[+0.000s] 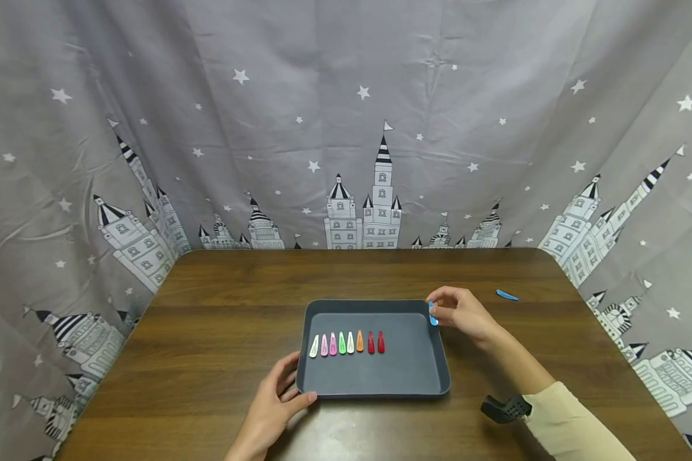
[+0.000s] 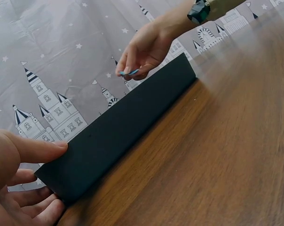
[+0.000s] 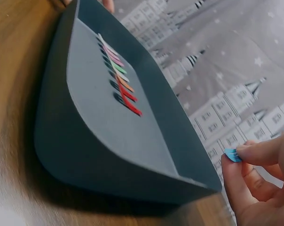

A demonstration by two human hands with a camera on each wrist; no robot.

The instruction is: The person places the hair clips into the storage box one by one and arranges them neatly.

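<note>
A dark grey tray (image 1: 406, 374) lies on the table, with a row of hair clips (image 1: 342, 343) in its left and middle part: pale, pink, green, orange and red. My left hand (image 1: 273, 404) grips the tray's near left corner, the thumb on the near rim and the fingers about the left side. Between thumb and fingers of my right hand (image 1: 464, 314) a blue hair clip (image 3: 233, 155) is pinched, just above the tray's far right corner. Another blue hair clip (image 1: 507, 295) rests on the table to the right, beyond the right hand.
The brown wooden table (image 1: 219, 307) extends around the tray on all sides. Behind it hangs a grey curtain (image 1: 300, 83) printed with castles and stars. A black band (image 1: 506, 408) sits at the right wrist, by the cream sleeve (image 1: 571, 426).
</note>
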